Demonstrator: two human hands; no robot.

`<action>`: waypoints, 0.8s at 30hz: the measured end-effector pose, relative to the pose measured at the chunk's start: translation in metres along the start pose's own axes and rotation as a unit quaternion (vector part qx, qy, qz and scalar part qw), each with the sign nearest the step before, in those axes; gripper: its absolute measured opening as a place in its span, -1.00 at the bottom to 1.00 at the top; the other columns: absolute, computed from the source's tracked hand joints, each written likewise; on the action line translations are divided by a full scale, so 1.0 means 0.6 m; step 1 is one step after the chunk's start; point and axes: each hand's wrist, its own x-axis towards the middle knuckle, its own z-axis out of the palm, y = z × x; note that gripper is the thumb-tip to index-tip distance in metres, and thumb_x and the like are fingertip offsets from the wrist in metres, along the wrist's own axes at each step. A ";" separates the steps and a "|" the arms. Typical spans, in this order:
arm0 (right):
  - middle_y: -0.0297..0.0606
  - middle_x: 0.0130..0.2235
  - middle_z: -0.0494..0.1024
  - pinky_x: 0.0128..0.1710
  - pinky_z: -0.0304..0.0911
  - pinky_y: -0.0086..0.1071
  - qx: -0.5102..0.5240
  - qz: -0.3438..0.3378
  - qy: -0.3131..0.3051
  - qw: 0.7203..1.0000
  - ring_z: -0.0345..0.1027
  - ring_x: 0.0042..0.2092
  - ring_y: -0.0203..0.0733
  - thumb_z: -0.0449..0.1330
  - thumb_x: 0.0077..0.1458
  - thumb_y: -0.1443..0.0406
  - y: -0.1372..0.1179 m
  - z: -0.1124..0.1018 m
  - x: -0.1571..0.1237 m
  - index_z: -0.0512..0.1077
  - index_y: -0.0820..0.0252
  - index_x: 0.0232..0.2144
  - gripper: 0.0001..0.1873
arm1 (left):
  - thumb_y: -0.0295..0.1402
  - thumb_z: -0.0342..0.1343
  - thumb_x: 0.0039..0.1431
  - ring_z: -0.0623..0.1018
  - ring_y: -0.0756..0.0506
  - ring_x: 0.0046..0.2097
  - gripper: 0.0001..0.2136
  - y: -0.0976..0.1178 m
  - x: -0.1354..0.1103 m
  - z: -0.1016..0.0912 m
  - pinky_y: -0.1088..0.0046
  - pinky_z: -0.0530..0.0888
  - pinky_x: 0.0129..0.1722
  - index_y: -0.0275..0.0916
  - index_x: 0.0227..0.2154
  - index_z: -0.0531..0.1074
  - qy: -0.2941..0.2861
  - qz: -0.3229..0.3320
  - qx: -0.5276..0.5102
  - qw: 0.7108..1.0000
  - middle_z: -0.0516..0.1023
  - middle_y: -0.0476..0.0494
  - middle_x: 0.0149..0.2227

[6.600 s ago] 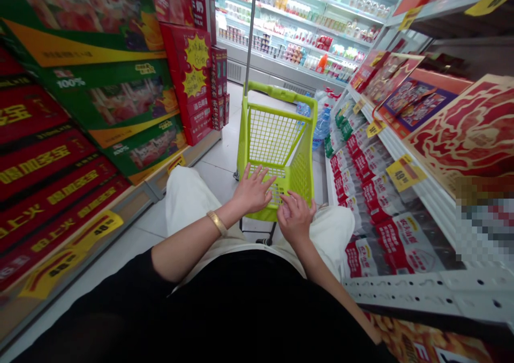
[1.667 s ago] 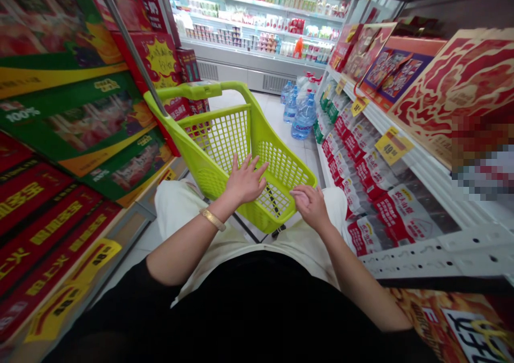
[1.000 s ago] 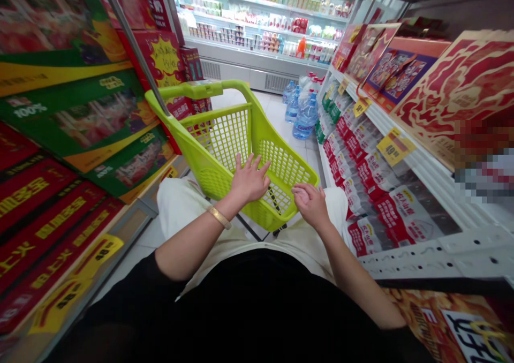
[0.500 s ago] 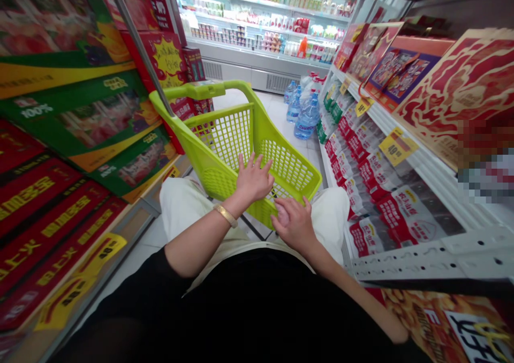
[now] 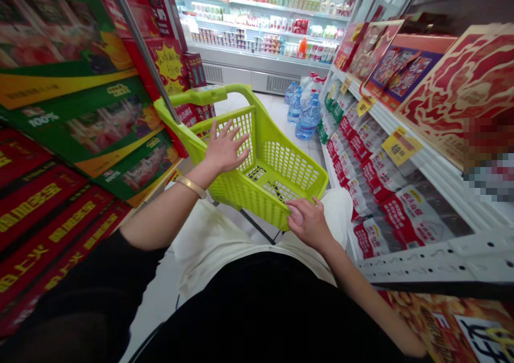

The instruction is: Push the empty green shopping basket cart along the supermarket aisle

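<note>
A lime-green plastic shopping basket (image 5: 297,178) on wheels stands tilted in front of my knees, its pull handle (image 5: 144,58) leaning up to the left. My left hand (image 5: 224,149) hovers over the basket's left side with fingers spread, holding nothing; a gold bracelet sits on that wrist. My right hand (image 5: 307,221) rests on the basket's near rim with fingers curled over the edge. The basket's inside looks bare.
Stacked green and red drink cartons (image 5: 100,122) fill the left side. A shelf on the right carries red-labelled bottle packs (image 5: 373,181) and red gift boxes (image 5: 461,84). Large water bottles (image 5: 307,114) stand on the floor ahead. A chilled display (image 5: 265,36) closes the aisle's far end.
My left hand has lifted off the basket's near edge and moved up and left over it. My right hand has shifted right onto the near rim. The basket sits slightly further right.
</note>
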 end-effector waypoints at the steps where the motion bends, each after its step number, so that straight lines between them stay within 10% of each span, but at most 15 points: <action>1: -0.25 -0.08 0.65 0.29 -0.07 -0.04 -0.002 0.002 -0.001 1.000 0.47 -0.02 -0.09 0.21 0.07 0.32 0.005 -0.003 0.000 0.50 0.04 -0.08 -0.68 | -0.08 -0.16 0.39 0.05 -0.33 0.47 -0.48 -0.009 0.001 0.006 -0.15 -0.31 0.43 -0.11 0.31 0.33 -0.003 0.005 0.014 1.000 0.26 -0.19 0.39; 24: -0.15 -0.08 0.62 0.23 -0.02 0.00 -0.088 0.041 -0.014 0.995 0.45 -0.06 -0.01 0.22 0.11 0.34 -0.046 0.005 0.078 0.48 0.10 0.08 -0.54 | -0.06 -0.20 0.41 0.14 -0.31 0.45 -0.45 0.054 -0.037 0.014 0.00 0.09 0.38 -0.12 0.35 0.26 -0.074 -0.066 0.034 0.994 0.12 -0.25 0.45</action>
